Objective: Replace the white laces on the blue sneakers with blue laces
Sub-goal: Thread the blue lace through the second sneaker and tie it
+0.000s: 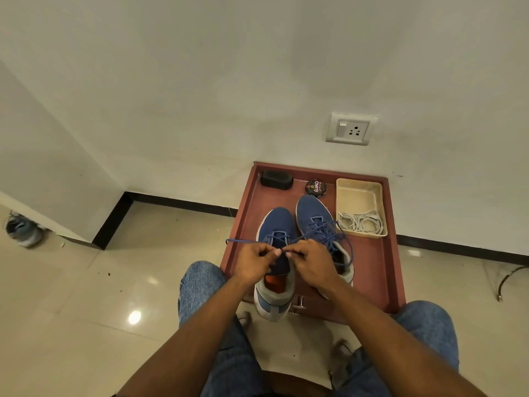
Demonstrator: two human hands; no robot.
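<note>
Two blue sneakers stand side by side on a red-brown tray (pixel 380 270). The left sneaker (pixel 276 224) lies under my hands; the right sneaker (pixel 312 210) sits beside it with blue lacing. My left hand (pixel 253 263) and my right hand (pixel 310 260) meet over the left sneaker's tongue, each pinching part of a blue lace (pixel 243 241). One lace end runs out to the left, another loops to the right over the right sneaker. Coiled white laces (pixel 360 223) lie in a cream tray (pixel 359 193).
A black brush (pixel 276 179) and a round polish tin (pixel 315 188) sit at the tray's far end by the wall. A wall socket (pixel 350 128) is above. My knees in jeans (pixel 201 282) flank the tray. Another shoe (pixel 24 229) lies far left on the tiled floor.
</note>
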